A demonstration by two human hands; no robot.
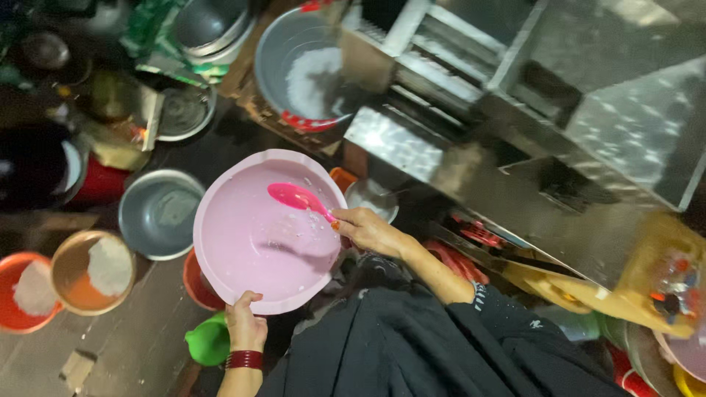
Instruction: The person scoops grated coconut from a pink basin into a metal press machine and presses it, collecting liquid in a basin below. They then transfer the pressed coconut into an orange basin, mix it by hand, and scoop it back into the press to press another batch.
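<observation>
Overhead, head view: left hand [245, 323] clamps the near rim of the pink basin [250, 257], tilted toward the person. Right hand [370, 229] is closed around the handle of a pink spatula [298, 198], blade inside the basin. Only white smears and specks cling to the basin wall, so scraping looks nearly finished. White flour-like heaps sit in the orange bowl [62, 283] and steel bowl [283, 44] nearby.

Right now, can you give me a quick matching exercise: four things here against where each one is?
Things:
1. pink spoon
2. left hand
3. grey bowl
4. green funnel

Places:
A. on the pink basin's near rim
B. below the basin, beside the left wrist
C. in the right hand, over the basin
D. left of the basin

Pairs: 1-C, 2-A, 3-D, 4-B
</observation>
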